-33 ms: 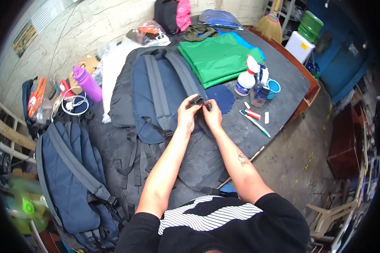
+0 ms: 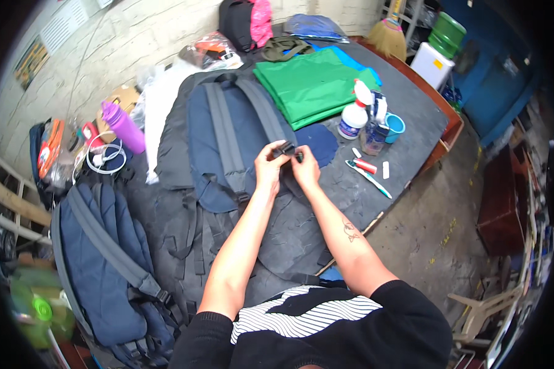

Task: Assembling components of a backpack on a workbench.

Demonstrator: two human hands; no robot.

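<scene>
A navy backpack [image 2: 197, 126] with grey shoulder straps [image 2: 228, 138] lies on the dark table, straps upward. At its lower right corner my left hand [image 2: 269, 169] is closed around a black plastic buckle [image 2: 284, 149]. Close beside it, my right hand [image 2: 305, 169] pinches a dark strap end near the buckle; its exact shape is mostly hidden by the fingers. Other black straps [image 2: 199, 240] trail from the bag's lower edge toward me. A second navy backpack [image 2: 104, 264] stands at the near left.
Right of the bag are a folded green sheet [image 2: 317, 83], a white spray bottle [image 2: 353, 117], a blue cup [image 2: 395, 128] and a toothbrush [image 2: 369, 178]. A purple bottle [image 2: 124, 129] and white cable [image 2: 104, 161] lie left. The table edge [image 2: 375, 221] drops to the floor at right.
The view has shifted slightly. Both hands stay together at the buckle, with only a small turn of the fingers.
</scene>
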